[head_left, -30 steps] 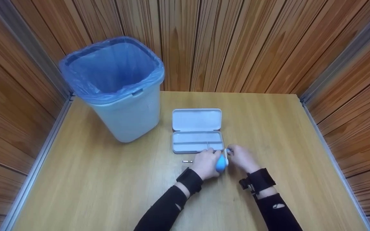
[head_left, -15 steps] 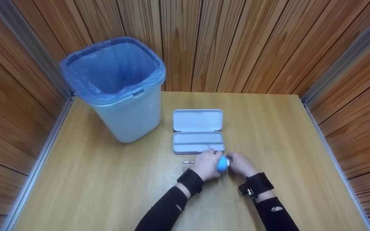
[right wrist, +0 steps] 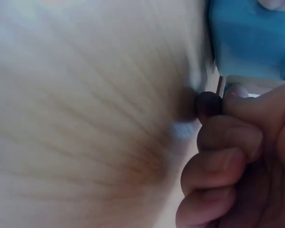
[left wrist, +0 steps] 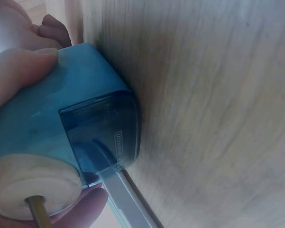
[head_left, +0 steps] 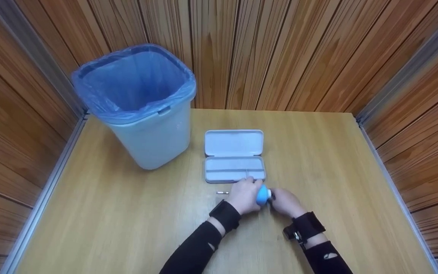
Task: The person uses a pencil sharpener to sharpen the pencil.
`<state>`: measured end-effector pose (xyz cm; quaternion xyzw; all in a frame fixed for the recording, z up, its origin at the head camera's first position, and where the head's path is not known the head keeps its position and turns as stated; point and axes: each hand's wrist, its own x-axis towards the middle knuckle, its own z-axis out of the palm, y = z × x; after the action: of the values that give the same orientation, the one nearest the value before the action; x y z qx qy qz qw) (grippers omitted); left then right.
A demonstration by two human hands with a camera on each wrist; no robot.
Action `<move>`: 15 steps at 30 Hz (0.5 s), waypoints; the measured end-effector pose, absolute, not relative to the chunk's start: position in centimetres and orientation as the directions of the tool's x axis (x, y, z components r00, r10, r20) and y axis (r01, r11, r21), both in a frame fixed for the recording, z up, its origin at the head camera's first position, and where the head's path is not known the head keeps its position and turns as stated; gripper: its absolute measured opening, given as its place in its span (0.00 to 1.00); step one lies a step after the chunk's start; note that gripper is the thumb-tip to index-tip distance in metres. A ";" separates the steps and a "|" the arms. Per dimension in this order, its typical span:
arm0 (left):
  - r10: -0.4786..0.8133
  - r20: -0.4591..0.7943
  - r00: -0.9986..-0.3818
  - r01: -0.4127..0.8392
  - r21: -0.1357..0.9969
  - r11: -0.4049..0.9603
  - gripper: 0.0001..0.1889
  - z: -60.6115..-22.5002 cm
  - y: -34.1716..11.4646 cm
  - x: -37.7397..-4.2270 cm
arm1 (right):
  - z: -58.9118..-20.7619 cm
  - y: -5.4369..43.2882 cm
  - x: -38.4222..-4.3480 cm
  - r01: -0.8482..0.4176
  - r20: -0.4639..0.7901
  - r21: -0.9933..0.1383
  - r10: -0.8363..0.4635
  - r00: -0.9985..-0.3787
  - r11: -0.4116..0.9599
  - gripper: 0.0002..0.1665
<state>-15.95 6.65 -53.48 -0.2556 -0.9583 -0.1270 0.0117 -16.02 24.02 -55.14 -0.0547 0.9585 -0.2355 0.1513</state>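
Observation:
A blue pencil sharpener (head_left: 263,195) lies on the table, gripped by my left hand (head_left: 243,196). In the left wrist view, a pencil (left wrist: 38,213) goes into its cream round front, and its dark see-through drawer (left wrist: 104,133) faces the table. The thin silver-banded end (head_left: 222,192) left of my left hand appears to be the same pencil's. At the sharpener's right side, my right hand (head_left: 287,201) holds the crank handle with curled fingers; the handle is mostly hidden. A dark rounded tip (right wrist: 209,103) shows beside the thumb; I cannot tell whether it is knob or fingertip.
An open pale pencil case (head_left: 234,142) with divided compartments lies just beyond my hands. At the back left stands a bin (head_left: 154,140) with a blue liner. Wood-panelled walls (head_left: 272,57) enclose the table's back and sides.
My right hand has swung down toward me, turning the crank; its white arm, upright a second ago, is now hardly seen. My left hand and the sharpener have stayed nearly still.

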 end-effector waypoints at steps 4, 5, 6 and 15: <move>0.490 0.095 -0.866 0.498 0.235 0.835 0.33 -53.5 6.6 -15.9 | -55.3 24.0 -15.3 -0.062 -0.222 -0.462 -0.183 -0.958 0.885 0.06; 0.491 0.098 -0.866 0.500 0.234 0.834 0.33 -53.4 6.6 -15.9 | -55.4 24.1 -15.1 -0.067 -0.214 -0.461 -0.184 -0.959 0.885 0.06; 0.491 0.100 -0.865 0.500 0.232 0.834 0.33 -53.4 6.6 -15.9 | -55.4 24.1 -14.9 -0.069 -0.212 -0.460 -0.185 -0.960 0.885 0.05; 0.489 0.096 -0.867 0.497 0.232 0.836 0.33 -53.4 6.7 -15.8 | -54.8 23.9 -13.0 -0.020 -0.274 -0.471 -0.168 -0.947 0.882 0.07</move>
<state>-15.85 6.68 -53.44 -0.2571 -0.9581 -0.1254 0.0164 -13.01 23.88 -54.75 -0.0490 0.9575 -0.2380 0.1554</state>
